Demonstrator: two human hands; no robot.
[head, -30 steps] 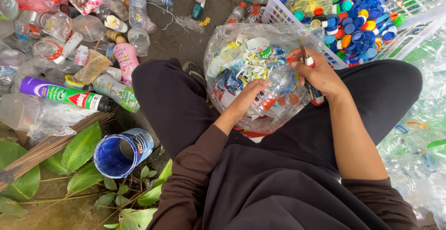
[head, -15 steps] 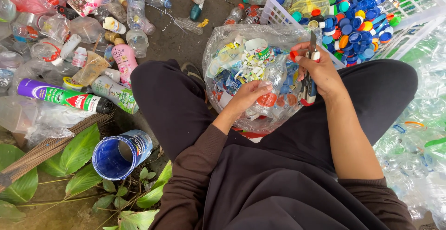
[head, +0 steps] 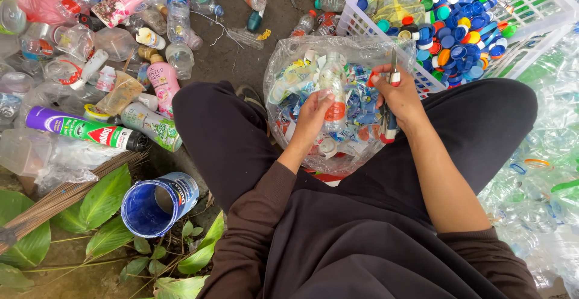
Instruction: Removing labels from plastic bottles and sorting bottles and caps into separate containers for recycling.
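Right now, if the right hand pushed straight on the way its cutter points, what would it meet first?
Likely the white plastic basket of coloured bottle caps; the right hand aims its cutter there, though depth is unclear.

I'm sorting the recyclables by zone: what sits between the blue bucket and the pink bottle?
In the head view, between the blue bucket and the pink bottle lies a white bottle with a green label, on its side.

Clear plastic bottle upright over bag of labels; red-handled cutter beside.
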